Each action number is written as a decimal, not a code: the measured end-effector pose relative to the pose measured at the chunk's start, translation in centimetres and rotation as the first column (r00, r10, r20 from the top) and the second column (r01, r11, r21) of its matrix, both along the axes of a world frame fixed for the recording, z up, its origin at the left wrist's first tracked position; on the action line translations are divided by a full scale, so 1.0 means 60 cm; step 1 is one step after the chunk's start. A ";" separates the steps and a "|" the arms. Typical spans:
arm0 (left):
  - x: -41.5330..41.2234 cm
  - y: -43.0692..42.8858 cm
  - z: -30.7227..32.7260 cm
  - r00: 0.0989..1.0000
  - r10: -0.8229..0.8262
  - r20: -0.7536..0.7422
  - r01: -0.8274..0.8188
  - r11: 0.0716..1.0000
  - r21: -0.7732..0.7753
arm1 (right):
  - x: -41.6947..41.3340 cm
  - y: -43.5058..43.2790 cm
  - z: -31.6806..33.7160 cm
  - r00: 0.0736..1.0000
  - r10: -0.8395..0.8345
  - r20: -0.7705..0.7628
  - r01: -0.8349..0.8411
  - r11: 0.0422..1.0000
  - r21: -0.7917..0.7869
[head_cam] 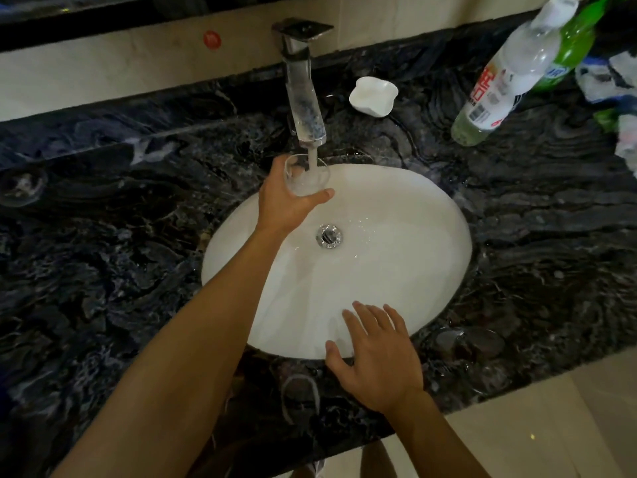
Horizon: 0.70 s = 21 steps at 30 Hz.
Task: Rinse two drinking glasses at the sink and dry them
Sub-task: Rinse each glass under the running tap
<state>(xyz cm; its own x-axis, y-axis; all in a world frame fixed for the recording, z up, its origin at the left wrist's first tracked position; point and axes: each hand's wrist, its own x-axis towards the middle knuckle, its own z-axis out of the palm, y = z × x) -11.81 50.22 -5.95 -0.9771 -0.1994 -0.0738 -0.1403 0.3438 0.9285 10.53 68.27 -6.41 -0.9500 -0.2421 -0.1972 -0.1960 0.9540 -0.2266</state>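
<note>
A clear drinking glass (306, 175) is held upright under the chrome faucet (303, 88), and running water pours into it. My left hand (286, 198) grips the glass from the left side, over the far part of the white oval sink (396, 263). My right hand (375, 357) hovers flat with fingers spread over the sink's near rim and holds nothing. A second glass (22, 186), faint and transparent, seems to stand on the dark counter at the far left.
A dark marble counter (120, 270) surrounds the sink. A white soap dish (374, 96) sits right of the faucet. A clear bottle (503, 81) and a green bottle (568, 46) stand at the back right beside crumpled cloth (610, 81). The drain (329, 236) is in the basin's middle.
</note>
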 end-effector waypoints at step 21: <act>0.007 0.014 0.014 0.994 0.043 0.100 -0.063 0.975 0.214 | -0.005 0.000 0.005 0.998 0.002 0.064 0.000 0.999 -0.033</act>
<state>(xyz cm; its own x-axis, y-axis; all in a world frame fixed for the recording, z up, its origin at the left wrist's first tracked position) -11.39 51.04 -5.12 -0.9522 -0.2198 -0.2120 -0.2433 0.1261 0.9617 10.26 68.25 -6.11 -0.9355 -0.2500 -0.2495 -0.1808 0.9458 -0.2698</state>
